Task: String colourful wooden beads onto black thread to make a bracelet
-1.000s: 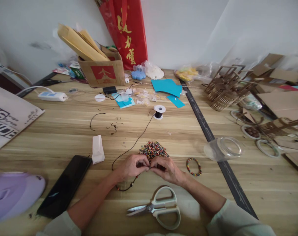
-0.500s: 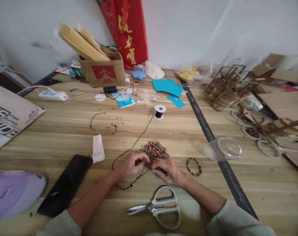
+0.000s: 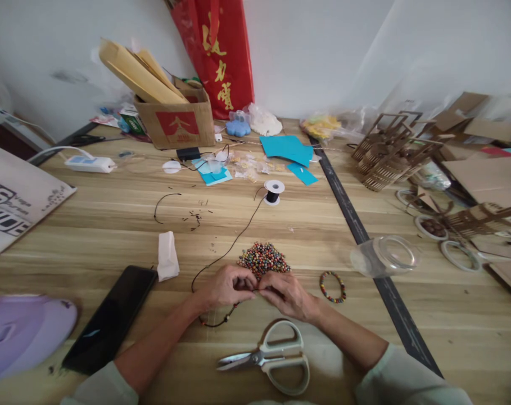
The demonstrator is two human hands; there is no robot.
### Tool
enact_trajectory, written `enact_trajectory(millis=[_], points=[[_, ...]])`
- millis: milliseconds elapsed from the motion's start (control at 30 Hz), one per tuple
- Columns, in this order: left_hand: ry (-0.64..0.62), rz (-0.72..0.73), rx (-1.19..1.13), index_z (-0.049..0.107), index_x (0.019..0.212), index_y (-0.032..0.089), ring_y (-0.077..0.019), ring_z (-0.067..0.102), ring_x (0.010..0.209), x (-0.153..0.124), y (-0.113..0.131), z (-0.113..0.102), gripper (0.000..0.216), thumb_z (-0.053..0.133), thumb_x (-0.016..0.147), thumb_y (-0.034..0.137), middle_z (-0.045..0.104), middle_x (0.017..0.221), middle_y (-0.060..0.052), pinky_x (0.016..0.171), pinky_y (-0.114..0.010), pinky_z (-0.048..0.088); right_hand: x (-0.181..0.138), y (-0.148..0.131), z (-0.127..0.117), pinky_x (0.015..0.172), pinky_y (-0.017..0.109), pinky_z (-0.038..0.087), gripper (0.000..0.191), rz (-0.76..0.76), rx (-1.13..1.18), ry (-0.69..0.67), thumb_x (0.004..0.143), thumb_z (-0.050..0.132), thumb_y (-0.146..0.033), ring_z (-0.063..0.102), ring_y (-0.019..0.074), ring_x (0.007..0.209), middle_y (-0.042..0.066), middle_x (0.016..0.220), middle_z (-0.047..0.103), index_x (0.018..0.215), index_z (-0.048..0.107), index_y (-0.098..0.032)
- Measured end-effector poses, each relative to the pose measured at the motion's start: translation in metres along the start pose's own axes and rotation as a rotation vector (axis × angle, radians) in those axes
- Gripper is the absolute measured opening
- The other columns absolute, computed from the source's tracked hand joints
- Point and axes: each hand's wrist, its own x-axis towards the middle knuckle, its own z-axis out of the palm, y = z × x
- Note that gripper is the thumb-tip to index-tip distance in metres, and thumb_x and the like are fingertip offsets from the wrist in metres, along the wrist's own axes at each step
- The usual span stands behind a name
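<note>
My left hand is closed in a pinch at the end of a thin black cord, just in front of the bead pile. My right hand pinches the same cord, its fingertips almost meeting those of the left. A few small beads are threaded on the cord where it loops below my left hand. Whether a bead sits between the fingertips is hidden. From the loop the cord runs back to a white spool. Multicoloured loose beads lie heaped right behind my hands.
Scissors with white handles lie open near my body. To the right are a finished bead bracelet and a clear jar on its side. A black phone, folded white paper and a purple object lie left.
My left thumb and fingers have closed in toward the right fingertips, and the beaded stretch of cord has shifted slightly under the left hand. Everything else looks the same.
</note>
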Motion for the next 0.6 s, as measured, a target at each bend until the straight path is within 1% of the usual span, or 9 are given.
enact_trajectory(millis=[100, 233, 333, 400, 500, 567, 600], points=[[0.007, 0.019, 0.022, 0.068, 0.074, 0.013, -0.0084, 0.043, 0.054, 0.0008, -0.0028, 0.0011, 0.006, 0.067, 0.072, 0.019, 0.055, 0.059, 0.003, 0.051, -0.018, 0.034, -0.0003, 0.0006, 0.0007, 0.065, 0.023, 0.049, 0.014, -0.012, -0.020, -0.014, 0.100, 0.045, -0.025, 0.061, 0.0144, 0.073, 0.007, 0.081, 0.064, 0.095, 0.056, -0.017], [0.017, 0.044, 0.058, 0.069, 0.072, 0.014, -0.0093, 0.046, 0.055, 0.0016, -0.0039, 0.0008, 0.006, 0.065, 0.073, 0.019, 0.057, 0.059, 0.002, 0.052, -0.019, 0.035, 0.0003, -0.0002, 0.0005, 0.065, 0.023, 0.048, 0.012, -0.017, -0.037, -0.022, 0.099, 0.045, -0.023, 0.061, 0.0146, 0.072, 0.007, 0.081, 0.064, 0.096, 0.055, -0.018], [0.022, 0.048, 0.063, 0.068, 0.071, 0.014, -0.0094, 0.046, 0.055, 0.0013, -0.0028, 0.0005, 0.006, 0.064, 0.075, 0.017, 0.057, 0.059, 0.003, 0.053, -0.019, 0.036, 0.0005, -0.0019, -0.0006, 0.063, 0.023, 0.047, 0.010, -0.012, -0.015, -0.002, 0.098, 0.046, -0.023, 0.060, 0.0143, 0.071, 0.006, 0.079, 0.064, 0.095, 0.055, -0.018], [0.025, 0.034, 0.052, 0.068, 0.071, 0.014, -0.0089, 0.046, 0.054, 0.0009, -0.0021, 0.0009, 0.007, 0.063, 0.076, 0.018, 0.055, 0.057, 0.003, 0.053, -0.018, 0.035, 0.0002, -0.0027, -0.0016, 0.060, 0.022, 0.045, 0.009, 0.037, 0.007, 0.068, 0.096, 0.048, -0.022, 0.057, 0.0134, 0.067, 0.004, 0.076, 0.062, 0.093, 0.055, -0.019], [0.026, 0.011, 0.024, 0.067, 0.071, 0.014, -0.0080, 0.044, 0.051, 0.0005, -0.0021, 0.0019, 0.008, 0.063, 0.077, 0.019, 0.052, 0.054, 0.004, 0.051, -0.018, 0.034, -0.0001, -0.0028, -0.0026, 0.055, 0.022, 0.041, 0.009, 0.186, 0.021, 0.247, 0.095, 0.049, -0.022, 0.051, 0.0122, 0.061, 0.001, 0.072, 0.058, 0.089, 0.055, -0.019], [0.035, 0.015, 0.018, 0.066, 0.071, 0.014, -0.0078, 0.043, 0.050, 0.0004, -0.0027, 0.0023, 0.008, 0.062, 0.076, 0.018, 0.051, 0.053, 0.005, 0.050, -0.018, 0.033, 0.0006, -0.0030, -0.0031, 0.055, 0.023, 0.040, 0.010, 0.262, 0.025, 0.336, 0.095, 0.048, -0.023, 0.049, 0.0128, 0.061, 0.002, 0.073, 0.056, 0.088, 0.055, -0.019], [0.036, 0.019, 0.021, 0.066, 0.071, 0.014, -0.0077, 0.044, 0.050, 0.0004, -0.0032, 0.0024, 0.008, 0.062, 0.076, 0.017, 0.051, 0.053, 0.005, 0.050, -0.018, 0.033, 0.0013, -0.0032, -0.0034, 0.056, 0.024, 0.041, 0.010, 0.282, 0.025, 0.358, 0.095, 0.049, -0.023, 0.049, 0.0133, 0.063, 0.002, 0.074, 0.055, 0.088, 0.055, -0.019]])
